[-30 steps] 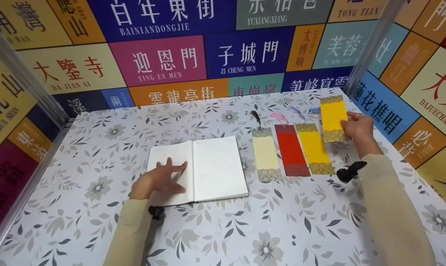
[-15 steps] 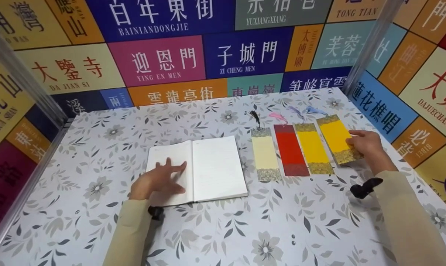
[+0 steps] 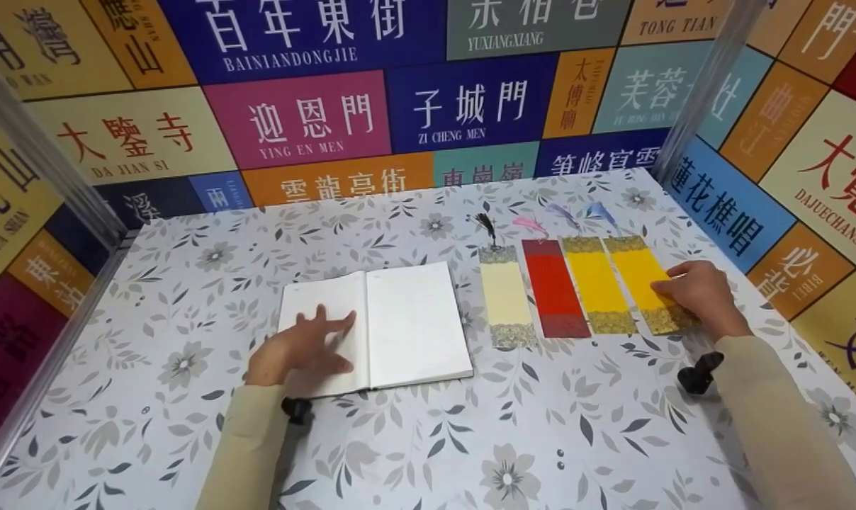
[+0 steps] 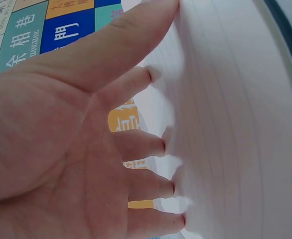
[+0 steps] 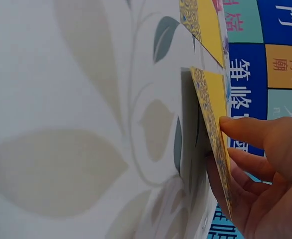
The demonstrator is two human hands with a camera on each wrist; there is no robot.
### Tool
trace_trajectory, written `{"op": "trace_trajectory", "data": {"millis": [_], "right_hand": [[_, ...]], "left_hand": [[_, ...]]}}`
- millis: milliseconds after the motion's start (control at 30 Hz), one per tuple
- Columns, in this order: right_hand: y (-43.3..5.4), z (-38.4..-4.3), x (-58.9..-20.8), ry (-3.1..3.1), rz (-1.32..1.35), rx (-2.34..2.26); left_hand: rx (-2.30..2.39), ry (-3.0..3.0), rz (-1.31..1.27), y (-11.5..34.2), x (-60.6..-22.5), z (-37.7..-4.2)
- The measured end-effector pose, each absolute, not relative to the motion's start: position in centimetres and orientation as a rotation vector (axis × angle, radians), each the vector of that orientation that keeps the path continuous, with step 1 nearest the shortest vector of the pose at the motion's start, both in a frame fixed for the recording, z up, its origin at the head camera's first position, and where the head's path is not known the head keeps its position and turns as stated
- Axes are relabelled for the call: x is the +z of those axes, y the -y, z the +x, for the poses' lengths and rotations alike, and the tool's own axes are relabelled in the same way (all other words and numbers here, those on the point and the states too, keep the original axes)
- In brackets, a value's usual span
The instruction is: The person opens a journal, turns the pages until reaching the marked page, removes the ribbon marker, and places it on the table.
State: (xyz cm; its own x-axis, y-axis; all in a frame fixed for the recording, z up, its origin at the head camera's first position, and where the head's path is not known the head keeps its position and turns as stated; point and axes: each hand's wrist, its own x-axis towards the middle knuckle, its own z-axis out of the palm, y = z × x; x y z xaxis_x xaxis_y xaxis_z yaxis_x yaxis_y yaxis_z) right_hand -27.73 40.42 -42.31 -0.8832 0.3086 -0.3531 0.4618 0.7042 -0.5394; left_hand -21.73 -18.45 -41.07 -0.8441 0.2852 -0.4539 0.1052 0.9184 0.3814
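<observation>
An open notebook with blank lined pages lies left of the table's middle. My left hand rests spread on its left page, and in the left wrist view the fingertips touch the paper. At the right, my right hand pinches the right edge of a yellow bookmark with patterned gold ends and a blue tassel. The right wrist view has this bookmark slightly tilted, its near end raised off the table, thumb on top and fingers beneath.
Left of the held bookmark lie another yellow bookmark, a red bookmark and a cream bookmark, side by side with tassels away from me. Walls with printed lettering border the flower-patterned table.
My right hand has brought the yellow bookmark down from above the table, lining it up beside the other yellow one. The left hand stays on the notebook.
</observation>
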Motion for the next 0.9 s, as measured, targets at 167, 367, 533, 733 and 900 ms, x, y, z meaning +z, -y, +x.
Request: {"op": "trace_trajectory", "data": {"millis": [167, 367, 533, 733, 900], "right_hand": [[-40.1, -27.8, -42.4, -2.695, 0.590, -0.909], [-39.8, -27.9, -42.3, -2.784, 0.498, -0.779], [-38.9, -28.1, -42.1, -2.863, 0.448, -0.640], [-38.0, -28.0, -42.3, -2.962, 0.405, -0.556], [-36.3, -27.9, -42.2, -3.015, 0.399, -0.557]], "left_hand": [[0.488, -2.548, 0.268, 18.4, -41.0, -21.6], [0.485, -2.543, 0.251, 18.4, -41.0, -21.6], [0.506, -2.533, 0.231, 18.4, -41.1, -21.8], [0.535, -2.542, 0.243, 18.5, -41.1, -21.7], [0.528, -2.543, 0.246, 18.7, -41.1, -21.7]]}}
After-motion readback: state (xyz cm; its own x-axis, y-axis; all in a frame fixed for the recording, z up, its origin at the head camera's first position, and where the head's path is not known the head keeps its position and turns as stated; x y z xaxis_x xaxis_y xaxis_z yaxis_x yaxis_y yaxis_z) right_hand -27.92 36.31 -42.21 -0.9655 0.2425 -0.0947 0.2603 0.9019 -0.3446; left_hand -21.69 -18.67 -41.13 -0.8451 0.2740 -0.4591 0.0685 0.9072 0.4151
